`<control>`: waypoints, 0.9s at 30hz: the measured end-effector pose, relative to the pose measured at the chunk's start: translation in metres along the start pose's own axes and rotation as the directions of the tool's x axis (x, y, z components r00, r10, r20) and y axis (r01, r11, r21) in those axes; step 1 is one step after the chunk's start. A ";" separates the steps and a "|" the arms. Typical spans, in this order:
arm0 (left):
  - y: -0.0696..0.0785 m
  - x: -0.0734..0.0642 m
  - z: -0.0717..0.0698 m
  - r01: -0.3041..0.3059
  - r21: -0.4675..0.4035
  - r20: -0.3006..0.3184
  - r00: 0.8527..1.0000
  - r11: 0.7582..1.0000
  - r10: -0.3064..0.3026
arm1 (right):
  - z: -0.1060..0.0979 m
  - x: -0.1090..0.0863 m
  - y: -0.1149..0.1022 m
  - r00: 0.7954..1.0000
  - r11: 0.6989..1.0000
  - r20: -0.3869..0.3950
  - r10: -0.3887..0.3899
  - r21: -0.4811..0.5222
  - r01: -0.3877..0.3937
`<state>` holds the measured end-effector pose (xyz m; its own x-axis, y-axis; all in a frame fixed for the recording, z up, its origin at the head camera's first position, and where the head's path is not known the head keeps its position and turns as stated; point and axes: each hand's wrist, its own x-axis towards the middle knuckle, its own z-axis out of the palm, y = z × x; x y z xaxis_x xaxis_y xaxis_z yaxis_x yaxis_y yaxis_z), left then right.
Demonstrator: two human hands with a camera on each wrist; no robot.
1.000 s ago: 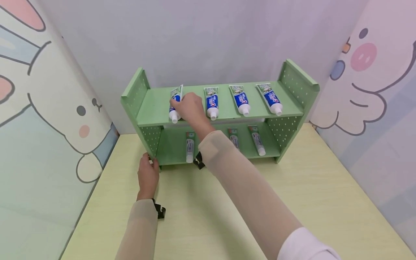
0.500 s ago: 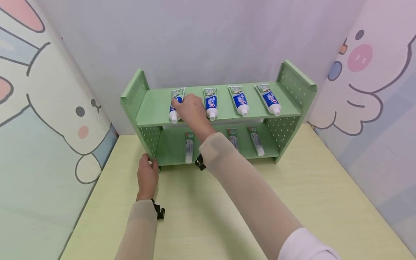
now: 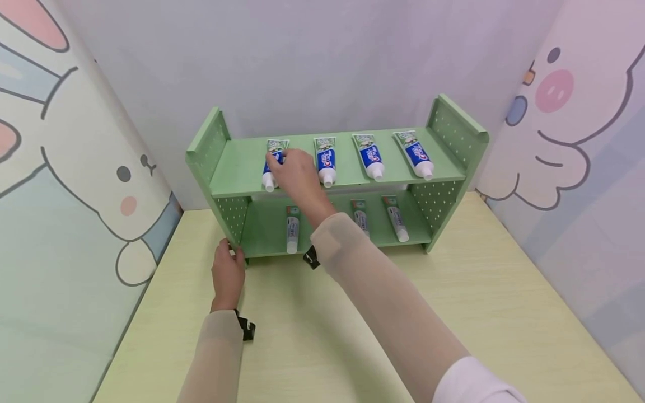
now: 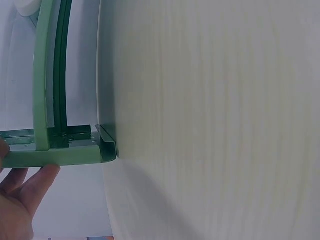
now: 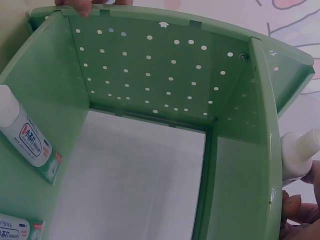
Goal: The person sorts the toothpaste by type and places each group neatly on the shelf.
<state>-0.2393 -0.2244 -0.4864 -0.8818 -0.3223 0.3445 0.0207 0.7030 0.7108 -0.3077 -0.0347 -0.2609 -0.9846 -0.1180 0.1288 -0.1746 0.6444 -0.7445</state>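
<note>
On the upper board of a green two-tier shelf [image 3: 247, 168] lies a blue, white and green toothpaste tube [image 3: 270, 174], the leftmost there. My right hand [image 3: 301, 176] pinches it from above, thumb on its left side; the cap points to the front edge. The right wrist view catches the white cap [image 5: 297, 155] and fingertips [image 5: 292, 210] at the board's edge. Lower down, my left hand [image 3: 229, 274] grips the front edge of the shelf's left side panel [image 3: 209, 168]. Fingers [image 4: 40, 187] of that hand lie against the panel's outer face in the left wrist view.
Beside the held tube lie a second [image 3: 326, 162], a third [image 3: 370, 159] and another tube [image 3: 415, 157]. White-and-green tubes [image 3: 293, 229] rest on the lower board, partly hidden by my right forearm. A pale wooden table [image 3: 453, 324] and cartoon-painted walls [image 3: 121, 184] surround the shelf.
The tail end of the held toothpaste tube has come down and turned flatter, tilting slightly right, with my right hand still on it. My left hand stays on the side panel.
</note>
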 end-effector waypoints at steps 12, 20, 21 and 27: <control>0.000 0.000 0.001 0.000 -0.008 0.008 1.000 1.000 0.000 | -0.002 -0.010 0.007 0.992 0.994 -0.066 -0.108 -0.039 0.105; 0.000 0.000 -0.001 0.017 -0.025 0.018 1.000 1.000 -0.017 | -0.004 -0.019 0.009 0.984 0.987 -0.077 -0.163 0.000 0.164; 0.000 0.000 -0.001 0.020 -0.031 0.017 1.000 0.999 -0.020 | -0.004 -0.020 0.009 0.982 0.985 -0.080 -0.173 0.004 0.174; -0.002 -0.001 -0.002 0.030 -0.054 0.010 1.000 0.998 -0.029 | -0.005 -0.027 0.014 0.968 0.972 -0.105 -0.229 0.032 0.234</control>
<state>-0.2378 -0.2270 -0.4873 -0.8866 -0.3364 0.3174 0.0200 0.6578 0.7530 -0.2840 -0.0186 -0.2717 -0.9134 -0.1826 0.3639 -0.3995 0.5748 -0.7142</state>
